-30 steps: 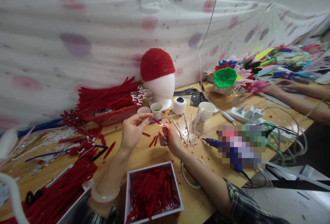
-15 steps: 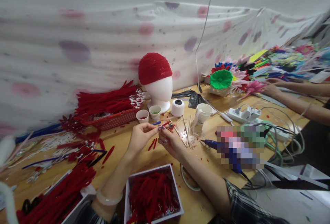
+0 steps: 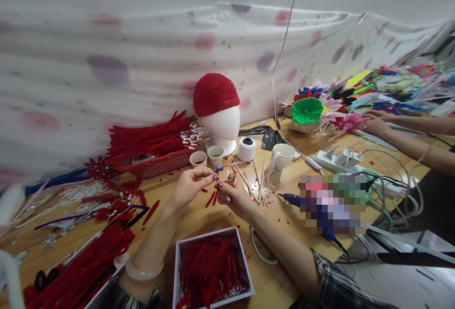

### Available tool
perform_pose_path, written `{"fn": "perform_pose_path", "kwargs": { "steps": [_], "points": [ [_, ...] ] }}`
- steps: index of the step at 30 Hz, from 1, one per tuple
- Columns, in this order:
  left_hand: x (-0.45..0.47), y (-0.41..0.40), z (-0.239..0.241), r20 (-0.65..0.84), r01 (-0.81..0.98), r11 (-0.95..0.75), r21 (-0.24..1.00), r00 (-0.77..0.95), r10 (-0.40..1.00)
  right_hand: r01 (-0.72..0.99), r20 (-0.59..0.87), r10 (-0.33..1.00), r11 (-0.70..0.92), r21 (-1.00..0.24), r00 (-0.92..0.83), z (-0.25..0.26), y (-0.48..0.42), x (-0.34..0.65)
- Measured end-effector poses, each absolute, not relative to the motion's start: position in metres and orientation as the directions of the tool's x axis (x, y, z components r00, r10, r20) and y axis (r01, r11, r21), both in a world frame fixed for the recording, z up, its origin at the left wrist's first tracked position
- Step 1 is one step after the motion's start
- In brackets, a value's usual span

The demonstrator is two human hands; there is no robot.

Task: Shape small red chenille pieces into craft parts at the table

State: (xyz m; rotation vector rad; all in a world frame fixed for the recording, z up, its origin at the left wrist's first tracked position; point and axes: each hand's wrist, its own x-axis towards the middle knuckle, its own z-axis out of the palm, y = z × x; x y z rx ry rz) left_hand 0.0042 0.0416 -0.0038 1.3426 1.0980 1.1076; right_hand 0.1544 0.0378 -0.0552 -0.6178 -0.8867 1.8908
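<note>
One red strip (image 3: 217,171), upright, between fingers (image 3: 201,171)

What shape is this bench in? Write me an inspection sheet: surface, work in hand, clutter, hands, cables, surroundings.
Surface: wooden table, strewn with small red pieces.
Work in hand: thin red piece; apparent lighter.
Clutter: red basket heaped with red stems; cups; thin sticks; white box of red pieces.
Hands: left hand pinches the thin red piece; right hand, close by, holds the apparent lighter.
Cables: several tangled cables beside a plugged-in power strip.
Surroundings: patterned curtain behind; red-capped head form; co-worker's hand at far right.
</note>
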Motion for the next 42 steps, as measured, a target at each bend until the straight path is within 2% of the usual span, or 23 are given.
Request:
{"fn": "perform_pose_path", "kwargs": {
  "steps": [5, 10, 15, 25, 27, 32, 37, 42],
  "points": [
    [0.002, 0.046, -0.009, 0.353, 0.094, -0.347, 0.933, -0.056, 0.934, -0.419, -0.206, 0.799, -0.493, -0.762, -0.565, -0.064, 0.044, 0.157],
    [0.0, 0.046, -0.011, 0.476, 0.254, -0.439, 0.862, -0.106, 0.873, -0.385, -0.289, 0.786, -0.542, -0.747, -0.546, -0.066, 0.046, 0.155],
    [0.005, 0.042, -0.01, 0.492, 0.391, -0.416, 0.821, -0.113, 0.863, -0.385, -0.247, 0.819, -0.481, -0.788, -0.518, -0.062, 0.042, 0.152],
    [0.005, 0.043, -0.013, 0.507, 0.39, -0.431, 0.813, -0.114, 0.854, -0.36, -0.207, 0.802, -0.461, -0.811, -0.56, -0.065, 0.04, 0.15],
    [0.004, 0.044, -0.012, 0.507, 0.378, -0.431, 0.819, -0.126, 0.853, -0.4, -0.203, 0.805, -0.475, -0.784, -0.557, -0.064, 0.04, 0.151],
    [0.002, 0.045, -0.011, 0.499, 0.285, -0.441, 0.851, -0.178, 0.848, -0.599, -0.229, 0.856, -0.494, -0.63, -0.464, -0.056, 0.046, 0.159],
    [0.002, 0.045, -0.011, 0.48, 0.217, -0.437, 0.873, -0.218, 0.85, -0.545, -0.212, 0.827, -0.514, -0.662, -0.521, -0.057, 0.045, 0.159],
    [0.003, 0.044, -0.013, 0.517, 0.305, -0.445, 0.842, -0.225, 0.826, -0.486, -0.174, 0.795, -0.51, -0.709, -0.581, -0.064, 0.042, 0.156]
  ]
}}
